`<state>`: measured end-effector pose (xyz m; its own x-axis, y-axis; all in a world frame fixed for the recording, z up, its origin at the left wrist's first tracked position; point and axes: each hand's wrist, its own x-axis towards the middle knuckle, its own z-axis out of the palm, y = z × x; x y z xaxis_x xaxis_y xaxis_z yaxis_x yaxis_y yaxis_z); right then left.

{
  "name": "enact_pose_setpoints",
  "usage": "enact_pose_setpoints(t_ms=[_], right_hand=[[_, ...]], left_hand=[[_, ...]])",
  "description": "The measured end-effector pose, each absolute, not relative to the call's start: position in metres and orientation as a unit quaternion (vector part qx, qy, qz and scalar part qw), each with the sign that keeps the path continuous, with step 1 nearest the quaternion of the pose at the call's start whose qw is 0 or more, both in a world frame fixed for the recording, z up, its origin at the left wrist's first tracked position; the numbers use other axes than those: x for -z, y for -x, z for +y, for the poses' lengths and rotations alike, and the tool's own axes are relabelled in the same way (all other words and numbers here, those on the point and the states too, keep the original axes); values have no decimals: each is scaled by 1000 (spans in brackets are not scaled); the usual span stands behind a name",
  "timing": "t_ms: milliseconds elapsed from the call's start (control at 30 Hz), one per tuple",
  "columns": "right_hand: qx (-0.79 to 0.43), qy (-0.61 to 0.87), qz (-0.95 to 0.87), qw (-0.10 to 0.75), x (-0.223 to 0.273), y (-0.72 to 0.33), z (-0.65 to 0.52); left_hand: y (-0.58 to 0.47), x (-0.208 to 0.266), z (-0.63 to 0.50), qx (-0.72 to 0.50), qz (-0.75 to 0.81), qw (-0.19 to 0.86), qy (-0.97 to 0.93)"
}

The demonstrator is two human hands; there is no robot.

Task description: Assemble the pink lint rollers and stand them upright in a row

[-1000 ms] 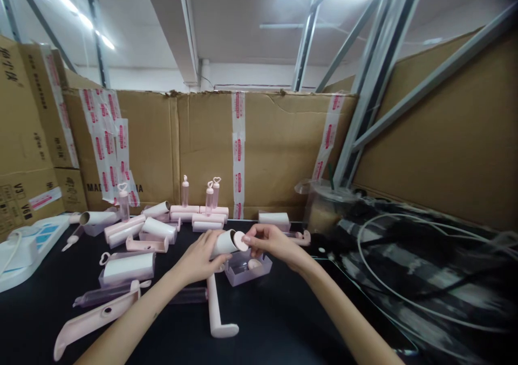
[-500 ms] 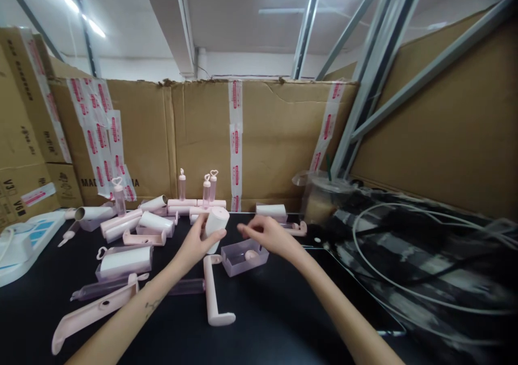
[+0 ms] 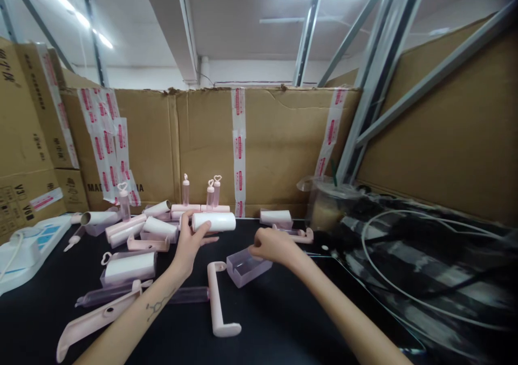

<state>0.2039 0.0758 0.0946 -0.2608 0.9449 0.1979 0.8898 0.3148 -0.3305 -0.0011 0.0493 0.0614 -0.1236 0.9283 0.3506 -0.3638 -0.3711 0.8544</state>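
Note:
A white sticky-paper roll (image 3: 216, 222) lies level in my left hand (image 3: 188, 246), thumb and fingers closed at its left end above the black table. My right hand (image 3: 274, 245) is closed in a pinch at the back right of a translucent purple box (image 3: 250, 273). What its fingertips hold is hidden, and the inside of the box shows no round pink piece. Between my forearms lies a pale pink bracket-shaped handle (image 3: 217, 300), its upper end close to the box. A purple clear tube (image 3: 188, 295) lies left of the handle, partly behind my left forearm.
Several white rolls (image 3: 131, 266), pink handles (image 3: 93, 319) and heart-topped tubes (image 3: 210, 195) crowd the left and back. A power strip (image 3: 36, 246) stands far left. A drink cup (image 3: 326, 208), a tablet (image 3: 364, 300) and cables (image 3: 364, 235) lie right. Cardboard walls (image 3: 275, 149) enclose the back.
The roll in my left hand has turned from nearly upright to level. My right hand has come down to the box, and the round pink piece inside it is out of sight.

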Motion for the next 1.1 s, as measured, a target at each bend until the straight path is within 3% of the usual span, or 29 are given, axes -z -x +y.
enact_pose_setpoints(t_ms=[167, 467, 600, 800, 1100], right_hand=[[-196, 459, -791, 354, -97, -209, 76], [-360, 303, -689, 551, -81, -183, 67], [-469, 267, -644, 542, -81, -181, 59], [-418, 300, -616, 597, -66, -169, 50], [-419, 341, -672, 506, -71, -183, 57]], left_hand=[[1, -59, 51, -681, 218, 594, -369], [-9, -61, 44, -604, 238, 683, -335], [-12, -60, 41, -593, 238, 698, -323], [-19, -55, 37, -610, 245, 697, -288], [-11, -60, 38, -596, 325, 620, -395]])
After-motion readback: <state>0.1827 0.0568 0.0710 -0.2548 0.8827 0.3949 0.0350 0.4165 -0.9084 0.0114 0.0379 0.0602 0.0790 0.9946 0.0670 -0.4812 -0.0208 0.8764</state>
